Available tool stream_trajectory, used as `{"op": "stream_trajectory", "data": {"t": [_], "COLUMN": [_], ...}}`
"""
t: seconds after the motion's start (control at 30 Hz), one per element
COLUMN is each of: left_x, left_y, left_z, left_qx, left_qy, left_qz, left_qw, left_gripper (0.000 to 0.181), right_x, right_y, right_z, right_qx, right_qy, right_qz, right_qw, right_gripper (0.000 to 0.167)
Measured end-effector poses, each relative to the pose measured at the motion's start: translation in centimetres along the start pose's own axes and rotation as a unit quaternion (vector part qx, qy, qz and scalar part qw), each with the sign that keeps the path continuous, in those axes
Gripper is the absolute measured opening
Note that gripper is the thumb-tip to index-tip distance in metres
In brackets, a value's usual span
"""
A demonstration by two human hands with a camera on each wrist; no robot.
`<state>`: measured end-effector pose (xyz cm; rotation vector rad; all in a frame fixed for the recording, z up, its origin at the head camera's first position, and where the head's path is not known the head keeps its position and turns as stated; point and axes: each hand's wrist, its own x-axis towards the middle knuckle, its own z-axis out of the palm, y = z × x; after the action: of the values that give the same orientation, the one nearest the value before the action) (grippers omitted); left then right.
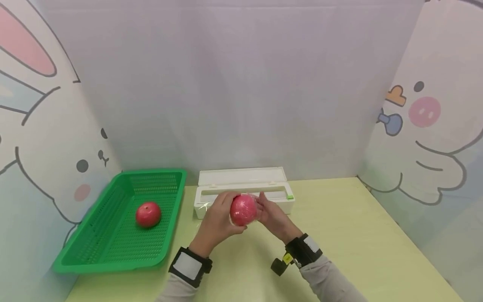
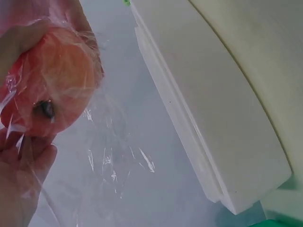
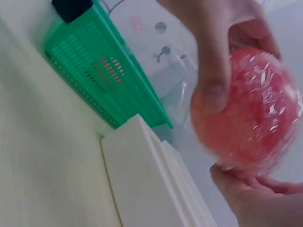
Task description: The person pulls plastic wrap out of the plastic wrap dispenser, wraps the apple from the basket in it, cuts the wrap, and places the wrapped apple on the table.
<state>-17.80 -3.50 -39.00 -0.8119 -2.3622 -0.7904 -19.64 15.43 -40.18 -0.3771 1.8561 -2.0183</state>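
My left hand (image 1: pixel 220 218) grips a red apple (image 1: pixel 243 210) wrapped in clear cling film, holding it above the table in front of the white box. On the apple's other side, the fairly straight fingers of my right hand (image 1: pixel 277 218) touch the wrapped surface. A dark hollow in the apple (image 2: pixel 49 80) shows through the wrinkled film in the left wrist view. Loose clear film (image 2: pixel 113 161) trails beside the fruit there. In the right wrist view, the left thumb (image 3: pixel 215 94) presses on the apple, with right-hand fingers (image 3: pixel 236 182) underneath. The wrap partly obscures the fingertips.
A white cling film dispenser (image 1: pixel 244 206) with a raised lid and a green slider (image 1: pixel 289 196) stands against the back cloth. To the left, a green plastic basket (image 1: pixel 175 218) contains another red apple (image 1: pixel 148 214). Printed cloth walls border the yellow-green table (image 1: pixel 339 222).
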Motion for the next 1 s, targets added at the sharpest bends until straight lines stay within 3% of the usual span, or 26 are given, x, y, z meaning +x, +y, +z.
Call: {"op": "stream_trajectory", "data": {"t": [0.13, 0.2, 0.27, 0.37, 0.5, 0.63, 0.8, 0.93, 1.0], "left_x": [0.8, 1.1, 1.2, 0.5, -0.9, -1.2, 0.1, 0.5, 0.3], "left_y": [-0.4, -0.5, -0.4, -0.2, 0.0, -0.4, -1.9, -2.9, -3.1], "left_z": [-0.4, -0.5, -0.6, -0.7, -0.2, 0.7, 1.7, 2.5, 3.0], "left_qx": [0.017, 0.036, 0.048, 0.045, 0.024, 0.04, 0.029, -0.065, -0.148], "left_qy": [-0.058, -0.066, -0.05, 0.001, 0.035, 0.008, -0.017, -0.025, -0.03], "left_qz": [0.042, 0.065, 0.079, 0.086, 0.085, 0.06, 0.022, -0.029, -0.066], "left_qw": [0.9973, 0.995, 0.9945, 0.9953, 0.9955, 0.9973, 0.9992, 0.9972, 0.9864], "left_gripper": [0.081, 0.085, 0.09, 0.098, 0.092, 0.081, 0.064, 0.05, 0.048], "right_x": [-0.3, -0.3, -0.3, -0.5, -0.7, -0.6, -0.3, -0.2, -0.2], "right_y": [0.0, 0.2, 0.5, 1.1, 1.4, 1.2, 0.7, 0.5, 0.5], "right_z": [0.3, 0.5, 0.6, 0.4, -0.1, -0.1, 0.7, 1.1, 1.2], "right_qx": [-0.016, 0.003, 0.028, 0.062, 0.088, 0.089, 0.086, 0.109, 0.115], "right_qy": [0.002, 0.016, 0.043, 0.096, 0.161, 0.167, 0.138, 0.127, 0.123], "right_qz": [0.044, 0.056, 0.064, 0.064, 0.047, 0.034, 0.03, 0.022, 0.018], "right_qw": [0.9989, 0.9983, 0.9967, 0.9913, 0.9819, 0.9813, 0.9862, 0.9857, 0.9856], "right_gripper": [0.065, 0.064, 0.06, 0.058, 0.059, 0.059, 0.057, 0.054, 0.054]}}
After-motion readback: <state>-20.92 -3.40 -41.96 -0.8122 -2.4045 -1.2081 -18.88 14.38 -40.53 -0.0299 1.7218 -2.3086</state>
